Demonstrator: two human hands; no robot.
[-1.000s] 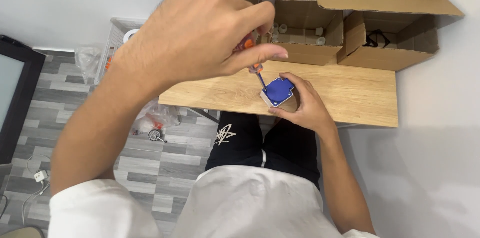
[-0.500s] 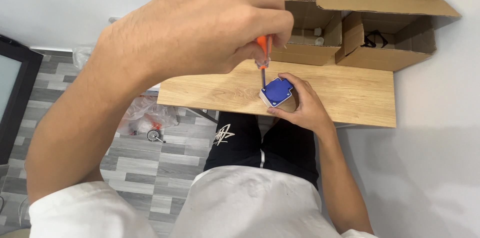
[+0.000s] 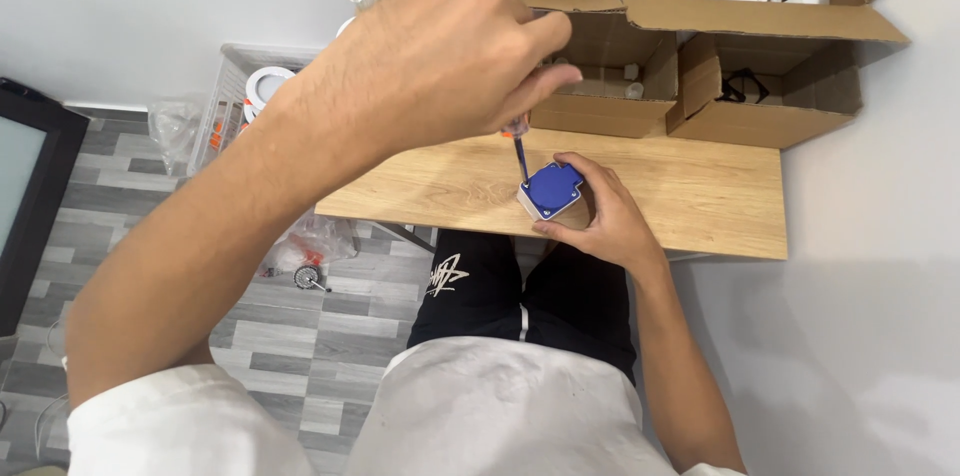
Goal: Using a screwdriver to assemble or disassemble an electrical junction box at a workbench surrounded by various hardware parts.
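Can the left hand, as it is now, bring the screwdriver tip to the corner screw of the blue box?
Probably yes. The left hand holds the screwdriver just above the blue box, which the right hand steadies; nothing lies between them.

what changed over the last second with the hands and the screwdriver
The left hand rose toward the camera and turned the screwdriver from a slant to nearly upright, tip still at the blue-faced box. The right hand kept gripping that box on the wooden table; the cardboard boxes did not move.
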